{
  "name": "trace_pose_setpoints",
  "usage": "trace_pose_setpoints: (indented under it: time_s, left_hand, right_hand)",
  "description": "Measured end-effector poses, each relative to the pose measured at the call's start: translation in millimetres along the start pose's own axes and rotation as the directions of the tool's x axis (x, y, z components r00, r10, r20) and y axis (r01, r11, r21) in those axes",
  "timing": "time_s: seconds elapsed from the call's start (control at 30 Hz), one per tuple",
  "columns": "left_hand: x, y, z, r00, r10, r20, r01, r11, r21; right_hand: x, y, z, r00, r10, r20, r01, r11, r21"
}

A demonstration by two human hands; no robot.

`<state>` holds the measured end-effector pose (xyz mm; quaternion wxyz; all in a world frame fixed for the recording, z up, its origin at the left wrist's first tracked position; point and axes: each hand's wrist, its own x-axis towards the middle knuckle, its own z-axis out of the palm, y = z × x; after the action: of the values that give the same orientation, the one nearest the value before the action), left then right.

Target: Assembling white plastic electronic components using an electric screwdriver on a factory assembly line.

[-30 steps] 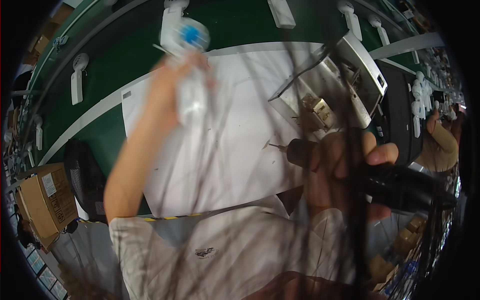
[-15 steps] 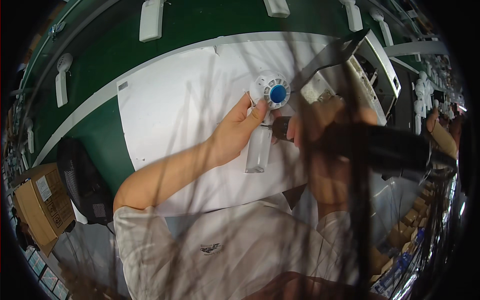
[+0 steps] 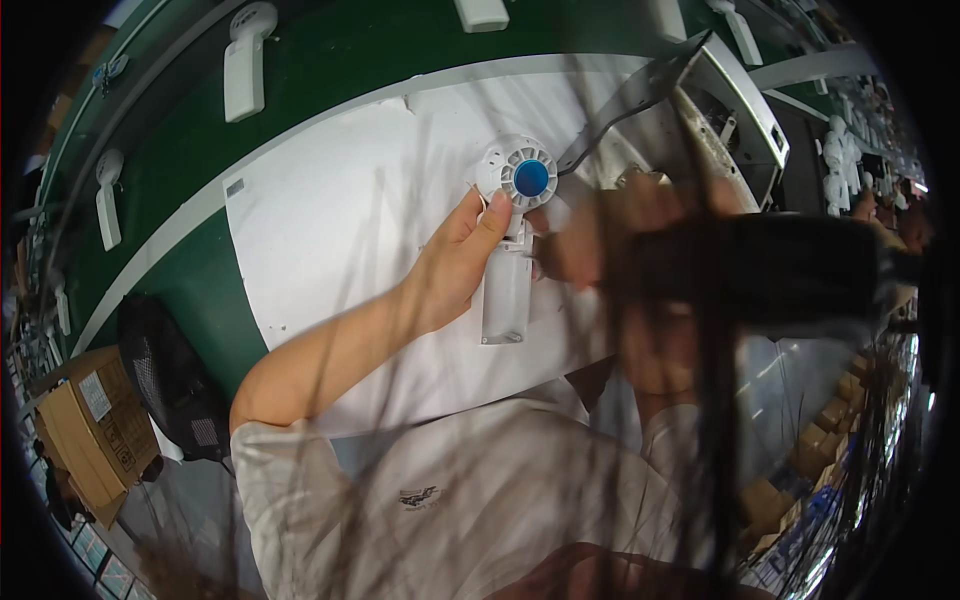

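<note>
My left hand grips a white handheld fan just below its round head, thumb across the neck. A blue disc fills the centre of that ribbed head. The fan's pale handle points toward me over the white work sheet. On the right, my right hand is closed round a black power screwdriver, lying roughly level with its front end toward the fan's neck. Blur and dark hair strands hide much of this hand and the screwdriver tip, so I cannot tell whether the tip touches the fan.
A green conveyor belt beyond the sheet carries several white fans. At the right stands an open metal-edged box with a dark cable. A black mesh bag and a cardboard box are at the left.
The fans on the belt have shifted left. My right hand and screwdriver have drawn slightly back from the fan's neck and blurred. The held fan sits a little further left in view.
</note>
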<state>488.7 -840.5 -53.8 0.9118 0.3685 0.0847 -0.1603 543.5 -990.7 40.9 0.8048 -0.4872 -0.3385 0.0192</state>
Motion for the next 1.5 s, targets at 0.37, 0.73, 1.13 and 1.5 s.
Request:
trace_pose_setpoints:
  time_s: [0.37, 0.73, 1.13, 1.5]
  left_hand:
    - [14.6, -5.2, 3.4, 0.999, -0.019, 0.041, 0.021, 0.999, -0.049]
    - [12.7, -1.7, 3.1, 0.999, -0.005, -0.031, 0.003, 0.998, -0.065]
    - [16.0, -4.8, -4.0, 1.000, -0.023, 0.020, 0.023, 1.000, -0.006]
    - [49.1, 69.2, -12.5, 0.689, 0.720, -0.082, -0.302, 0.387, 0.871]
  right_hand:
    - [-0.5, -16.0, -21.6, 0.980, -0.198, 0.001, 0.196, 0.974, 0.117]
    - [-2.9, 8.1, 3.9, 0.985, 0.164, 0.052, -0.169, 0.980, 0.104]
    - [-2.0, 19.8, 7.3, 0.931, 0.360, -0.063, -0.347, 0.925, 0.155]
    - [16.4, -30.3, -57.3, 0.965, -0.252, -0.072, 0.249, 0.967, -0.052]
